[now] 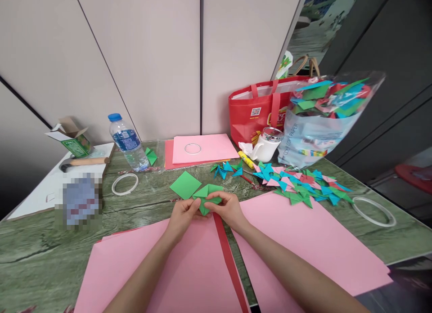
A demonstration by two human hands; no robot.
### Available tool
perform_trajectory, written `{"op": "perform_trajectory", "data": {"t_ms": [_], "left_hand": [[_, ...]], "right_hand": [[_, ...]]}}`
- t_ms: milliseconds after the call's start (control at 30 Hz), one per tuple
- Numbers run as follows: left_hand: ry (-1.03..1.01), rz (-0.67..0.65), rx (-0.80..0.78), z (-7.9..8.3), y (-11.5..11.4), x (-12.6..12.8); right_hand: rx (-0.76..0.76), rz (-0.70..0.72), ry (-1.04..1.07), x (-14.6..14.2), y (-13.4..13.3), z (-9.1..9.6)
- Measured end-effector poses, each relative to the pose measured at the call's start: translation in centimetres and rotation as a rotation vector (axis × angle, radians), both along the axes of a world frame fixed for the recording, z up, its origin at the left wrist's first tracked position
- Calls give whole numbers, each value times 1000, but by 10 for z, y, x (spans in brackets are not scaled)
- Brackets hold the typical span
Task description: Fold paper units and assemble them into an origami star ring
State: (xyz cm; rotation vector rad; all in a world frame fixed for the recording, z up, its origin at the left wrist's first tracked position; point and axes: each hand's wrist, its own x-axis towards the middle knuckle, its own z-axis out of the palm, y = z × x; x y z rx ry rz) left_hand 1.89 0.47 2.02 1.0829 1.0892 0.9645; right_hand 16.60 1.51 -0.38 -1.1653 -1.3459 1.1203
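My left hand (182, 215) and my right hand (227, 208) meet at the table's middle, both pinching a folded green paper piece (208, 199) between their fingertips. Just behind it lies a flat green paper square (185, 185). Under my forearms lie large pink paper sheets (189, 268), with a red paper strip (229, 259) running between them. A heap of folded green, blue and pink paper pieces (300, 185) lies to the right of my hands.
On the green table (33, 254): a water bottle (127, 142), white tape rings (124, 184), a small open box (71, 137), a hammer (84, 161), a white mug (266, 145), a red bag (259, 108) and a clear bag of folded pieces (320, 119).
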Motion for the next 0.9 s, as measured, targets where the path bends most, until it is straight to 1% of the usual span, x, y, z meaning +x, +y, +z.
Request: {"op": "perform_trajectory", "data": {"t_ms": [167, 267, 333, 400, 467, 633, 767, 900], "left_hand": [[-37, 39, 57, 0, -1, 3], [40, 59, 92, 0, -1, 3], [88, 106, 119, -1, -1, 3], [76, 154, 109, -2, 0, 1], [29, 176, 61, -3, 1, 0], [-15, 168, -42, -1, 3, -3], [-33, 144, -63, 1, 3, -5], [-65, 108, -48, -1, 3, -7]], "right_hand": [[-45, 16, 35, 2, 1, -2], [-38, 15, 33, 3, 2, -3], [-14, 2, 22, 3, 3, -3], [-8, 5, 26, 3, 3, -3], [-22, 17, 33, 3, 2, -3], [-7, 22, -33, 4, 1, -2], [-2, 36, -62, 4, 2, -2], [-6, 17, -60, 3, 2, -2]]}}
